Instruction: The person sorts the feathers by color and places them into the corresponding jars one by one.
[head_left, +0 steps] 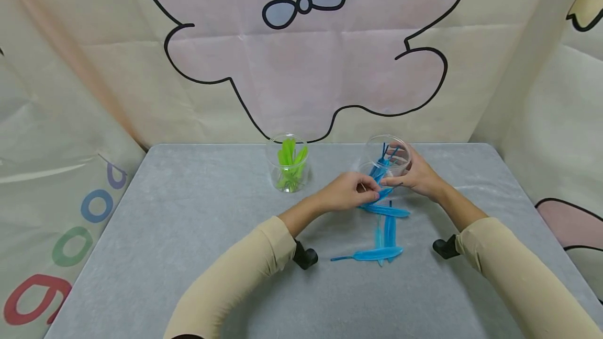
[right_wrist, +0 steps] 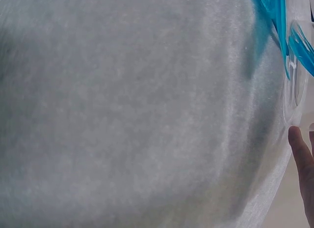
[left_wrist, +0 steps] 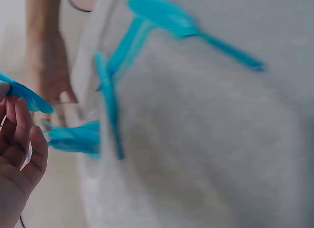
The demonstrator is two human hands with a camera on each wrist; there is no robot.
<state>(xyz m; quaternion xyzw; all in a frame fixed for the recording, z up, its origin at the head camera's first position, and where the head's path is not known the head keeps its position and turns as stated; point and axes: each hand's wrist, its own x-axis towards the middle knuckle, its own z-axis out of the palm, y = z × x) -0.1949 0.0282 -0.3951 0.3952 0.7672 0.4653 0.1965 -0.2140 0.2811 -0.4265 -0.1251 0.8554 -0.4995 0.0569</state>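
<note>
My left hand (head_left: 350,191) pinches a blue feather (left_wrist: 29,98) between thumb and fingers, just in front of a clear plastic cup (head_left: 365,164) on the right. Several blue feathers (head_left: 379,169) stand in that cup, their quills poking up near the rim. My right hand (head_left: 421,176) grips the cup from its right side; in the right wrist view its thumb (right_wrist: 300,152) is by the cup's edge. More blue feathers lie on the table nearer me: one crosswise (head_left: 386,211), a pair lengthwise, and another crosswise feather (head_left: 378,254) over their near ends.
Left of my hands stands a second clear cup (head_left: 271,169) holding bright green feathers (head_left: 291,164). Both cups are near the back edge of the grey cloth-covered table (head_left: 212,198). Printed fabric sheets (head_left: 282,67) hang behind and at the sides.
</note>
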